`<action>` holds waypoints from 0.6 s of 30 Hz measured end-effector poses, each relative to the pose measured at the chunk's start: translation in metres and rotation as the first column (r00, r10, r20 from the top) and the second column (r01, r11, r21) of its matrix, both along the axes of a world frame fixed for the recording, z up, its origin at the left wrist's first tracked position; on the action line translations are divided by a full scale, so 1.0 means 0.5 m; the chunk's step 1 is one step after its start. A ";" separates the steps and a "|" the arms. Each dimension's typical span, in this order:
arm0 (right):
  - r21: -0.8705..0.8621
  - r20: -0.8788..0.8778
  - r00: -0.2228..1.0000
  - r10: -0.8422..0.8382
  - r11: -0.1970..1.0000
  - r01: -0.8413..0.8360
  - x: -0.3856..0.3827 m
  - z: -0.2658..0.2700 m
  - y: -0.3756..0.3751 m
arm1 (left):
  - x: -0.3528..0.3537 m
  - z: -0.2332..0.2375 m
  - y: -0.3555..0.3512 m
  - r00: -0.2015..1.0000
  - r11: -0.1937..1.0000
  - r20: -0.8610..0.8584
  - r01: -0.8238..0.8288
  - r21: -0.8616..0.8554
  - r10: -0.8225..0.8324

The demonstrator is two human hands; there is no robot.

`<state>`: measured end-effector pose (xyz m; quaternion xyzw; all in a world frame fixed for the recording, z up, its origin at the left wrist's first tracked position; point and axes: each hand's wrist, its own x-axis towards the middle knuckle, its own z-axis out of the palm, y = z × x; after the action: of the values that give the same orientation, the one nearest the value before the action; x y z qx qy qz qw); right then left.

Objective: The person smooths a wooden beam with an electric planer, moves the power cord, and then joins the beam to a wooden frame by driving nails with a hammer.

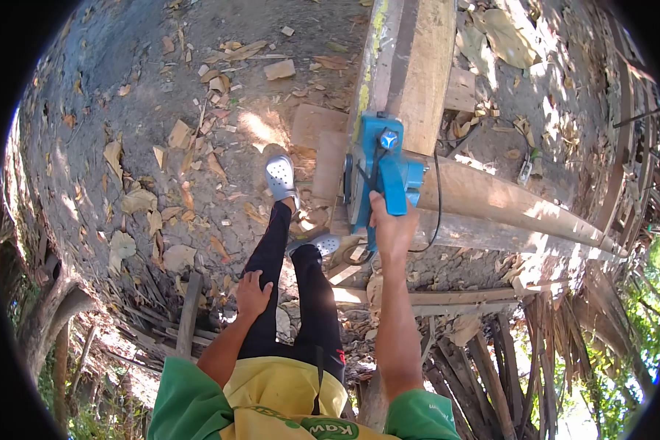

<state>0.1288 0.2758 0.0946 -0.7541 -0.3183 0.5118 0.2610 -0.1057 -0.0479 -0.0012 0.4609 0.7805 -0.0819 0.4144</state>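
My right hand (393,226) is wrapped round the rear handle of a blue electric planer (372,172). The planer sits on the near end of a long wooden beam (427,73) that runs away from me. A black power cord (438,198) loops from the tool's right side. My left hand (254,295) rests on my left leg near the knee, its fingers laid over the dark trouser cloth and holding nothing. The underside of the planer is hidden from above.
Another long timber (506,194) lies off to the right, beside the planer. Flat wood offcuts (319,128) are next to my feet in grey clogs (279,176). Dry leaves and chips litter the dirt ground (125,66). Stacked sticks (484,374) stand behind on the right.
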 end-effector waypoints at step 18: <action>0.065 0.023 0.994 0.105 0.992 -0.106 -0.015 0.004 0.011 | -0.017 -0.008 -0.040 1.000 1.000 0.015 -0.010 0.019 0.010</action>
<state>0.1213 0.2814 0.0967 -0.7322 -0.3771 0.5064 0.2554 -0.1142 -0.0677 -0.0053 0.4615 0.7803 -0.0691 0.4163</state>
